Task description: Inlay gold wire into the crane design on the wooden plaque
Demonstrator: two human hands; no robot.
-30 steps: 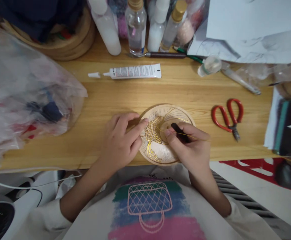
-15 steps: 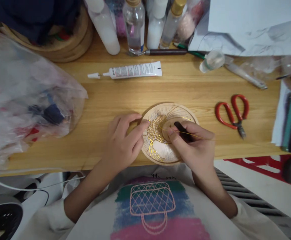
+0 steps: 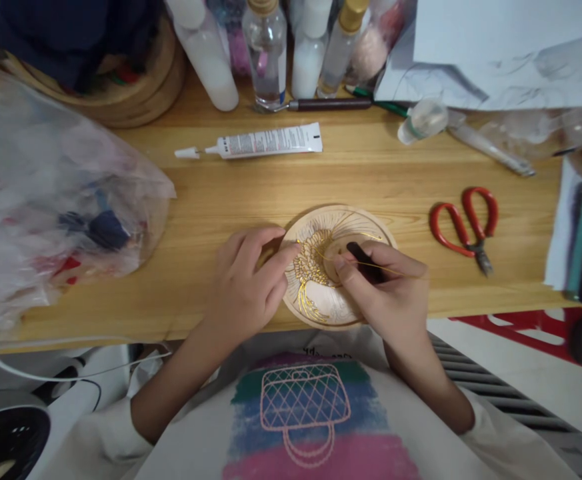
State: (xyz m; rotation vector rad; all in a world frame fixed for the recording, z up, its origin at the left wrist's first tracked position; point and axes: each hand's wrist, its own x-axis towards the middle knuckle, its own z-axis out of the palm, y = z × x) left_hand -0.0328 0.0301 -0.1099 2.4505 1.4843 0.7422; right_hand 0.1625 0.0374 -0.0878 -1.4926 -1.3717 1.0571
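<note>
A round wooden plate (image 3: 315, 218) with a drawn pattern and gold wire laid along part of it lies at the table's front edge. My left hand (image 3: 251, 280) rests at its left rim, fingers apart, the index fingertip touching the patterned surface. Over the plate's right side, my right hand (image 3: 391, 287) grips dark-handled tweezers (image 3: 365, 261), whose tips I cannot make out. A thin gold wire (image 3: 395, 270) runs from the pattern past the right fingertips and across that hand. Part of the plate is hidden under the right hand.
Red-handled pliers (image 3: 465, 223) lie to the right. A white tube (image 3: 271, 141) and its cap (image 3: 187, 153) lie behind the plate. Bottles (image 3: 265, 60) stand at the back, near a dark-handled tool (image 3: 331, 105). A plastic bag (image 3: 71, 200) fills the left; papers (image 3: 511, 47) lie back right.
Both hands, the plate and the wire look almost the same as before. Only a slight shift of the camera view shows.
</note>
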